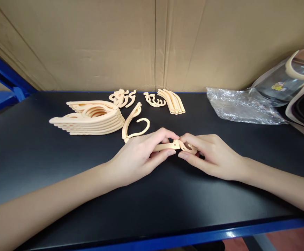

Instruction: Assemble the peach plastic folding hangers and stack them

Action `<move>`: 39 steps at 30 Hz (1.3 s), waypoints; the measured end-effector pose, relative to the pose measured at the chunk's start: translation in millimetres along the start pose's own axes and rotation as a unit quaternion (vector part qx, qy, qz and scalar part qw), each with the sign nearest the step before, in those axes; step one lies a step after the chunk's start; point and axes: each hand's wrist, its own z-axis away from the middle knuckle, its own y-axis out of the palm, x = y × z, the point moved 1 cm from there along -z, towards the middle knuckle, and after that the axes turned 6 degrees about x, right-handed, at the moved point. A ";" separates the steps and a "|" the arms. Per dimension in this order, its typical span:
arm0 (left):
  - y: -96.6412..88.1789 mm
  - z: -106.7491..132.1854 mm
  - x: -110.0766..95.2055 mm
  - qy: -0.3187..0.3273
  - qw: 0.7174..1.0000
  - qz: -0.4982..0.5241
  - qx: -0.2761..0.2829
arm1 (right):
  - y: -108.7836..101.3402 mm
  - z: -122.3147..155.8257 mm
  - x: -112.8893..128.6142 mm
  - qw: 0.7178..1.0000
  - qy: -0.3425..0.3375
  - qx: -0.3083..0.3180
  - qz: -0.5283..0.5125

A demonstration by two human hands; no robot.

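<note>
My left hand (138,155) pinches a cream plastic hanger arm (165,146) between thumb and fingers, its jointed end pointing right. A small curved hanger hook (188,148) of the same colour is in the closed fingers of my right hand (214,157). The two pieces meet end to end between my hands; whether they are locked together I cannot tell. Just beyond my left hand lies another hanger arm (128,126) beside a large curved hook (147,123). Both hands are low over the black tabletop (152,209).
A stack of folded hangers (97,127) is at the left. Toward the back are loose hooks (121,98), more curved pieces (156,101) and a bundle of arms (171,101). Crumpled clear plastic (243,108) and a transparent bag (277,87) occupy the right. Cardboard (115,45) rises behind.
</note>
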 end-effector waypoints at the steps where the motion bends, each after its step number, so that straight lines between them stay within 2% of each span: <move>1: 0.2 0.1 0.3 0.000 1.000 0.001 0.000 | 0.1 0.1 -0.1 1.000 -0.003 -0.001 0.001; 9: 1.7 0.5 1.1 0.012 0.999 0.032 0.019 | -0.4 0.4 1.9 1.000 -0.027 0.000 0.010; 18: 3.3 0.3 1.9 0.022 0.999 -0.018 0.035 | -1.2 0.0 5.3 0.998 -0.029 0.011 0.062; 27: 2.0 -0.8 0.6 0.045 0.997 -0.002 0.059 | -1.9 1.2 8.8 0.983 -0.073 -0.023 0.165; 32: 2.6 -2.4 0.8 0.049 0.997 0.012 0.063 | -1.3 0.9 8.9 0.977 -0.093 -0.034 0.188; 39: 1.6 -1.1 3.1 0.046 0.997 0.044 0.053 | -2.8 2.2 9.7 0.983 -0.066 -0.027 0.168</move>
